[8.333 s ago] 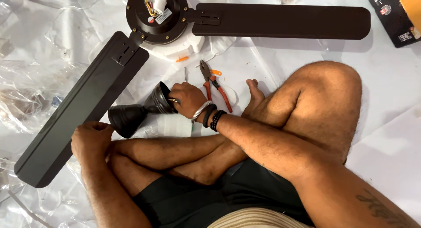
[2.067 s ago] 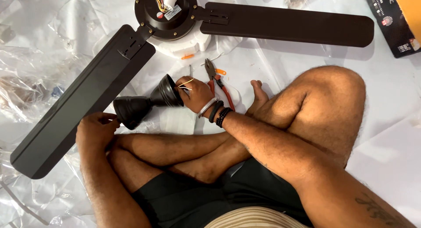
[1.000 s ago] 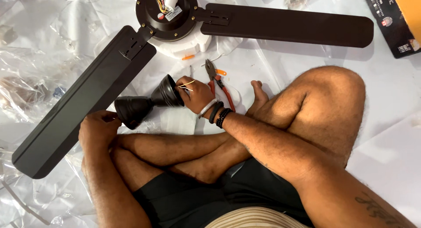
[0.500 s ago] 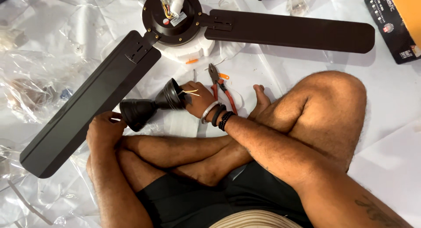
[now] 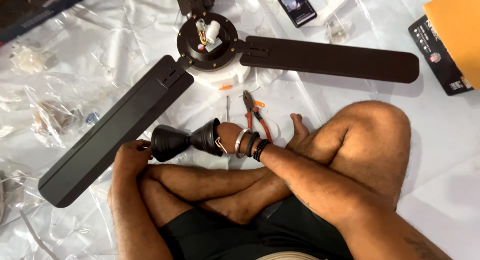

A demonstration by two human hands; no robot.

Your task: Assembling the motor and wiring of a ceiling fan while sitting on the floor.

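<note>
Canopy piece [image 5: 186, 140] sits mid-frame, a bit left of centre, lying sideways betw. both hands, just above the crossed shins. Left hand [image 5: 131, 157] is curled on its left cup end, fingers wrapped at the rim. Right hand [image 5: 227, 136] is pushed into the right cup; fingers hidden inside, so can't tell if spread or pinching. Only wrist w/ bracelets shows.

Piece looks glossy black/dark brown: 2 bell-shaped cups joined at a narrow waist, mouths facing outward left & right.

Counts: 1 fan motor [image 5: 207, 42] at upper centre w/ wires & a white part on top; 3 dark blades [image 5: 330, 60] visible, one running to lower left, one to right, one cut off at top edge. 1 pair pliers [image 5: 255, 115], red handles, just above right wrist. 1 thin screwdriver [image 5: 227, 107] beside them. 1 phone [image 5: 295, 5] at top. All on white plastic sheet [image 5: 440, 140].
</note>
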